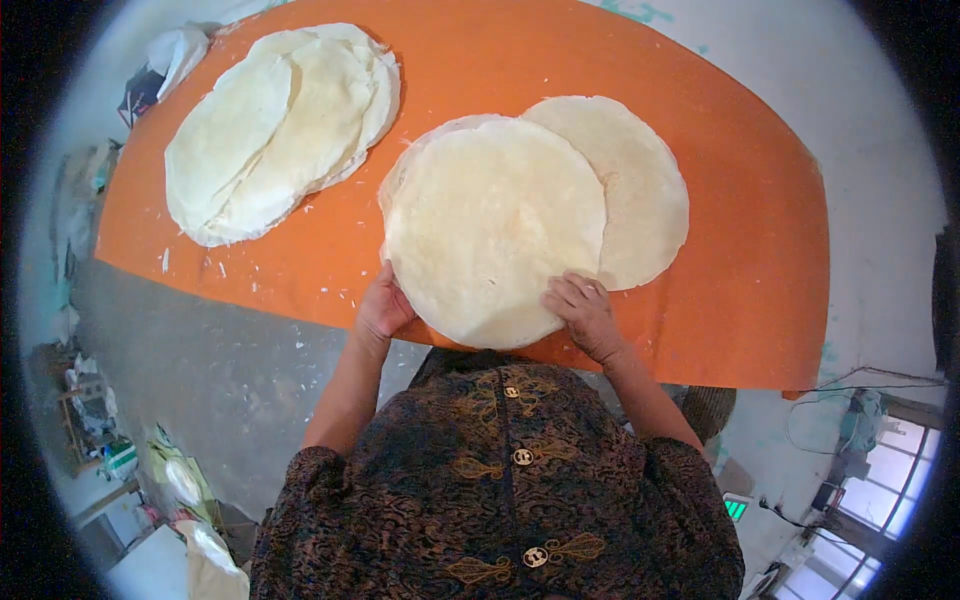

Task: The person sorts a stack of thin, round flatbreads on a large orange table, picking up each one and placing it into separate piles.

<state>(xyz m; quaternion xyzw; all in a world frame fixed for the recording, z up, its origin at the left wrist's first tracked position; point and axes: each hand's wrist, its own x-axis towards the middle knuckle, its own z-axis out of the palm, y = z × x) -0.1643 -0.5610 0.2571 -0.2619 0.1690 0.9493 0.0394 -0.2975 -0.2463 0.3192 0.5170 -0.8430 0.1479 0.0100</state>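
Observation:
A stack of thin, round, pale flatbread-like sheets [495, 225] lies at the near edge of the orange tabletop [750, 225]. My left hand [387, 303] grips the stack's lower left rim, its fingers partly hidden beneath. On the lower right rim rests my right hand [583, 309], fingers bent over the edge; whether it pinches the sheets is unclear. Another round sheet [649, 195] lies on the table at the right, partly under the stack. Farther left is a second pile of similar sheets [300, 135], overlapping unevenly with ragged edges.
Small white flakes [166, 260] are scattered over the table's left part. Grey floor [225, 360] shows below the table's left edge. White bags [178, 56] stand beyond the far left corner. Cables [862, 379] hang by the wall at the right, near a window [874, 487].

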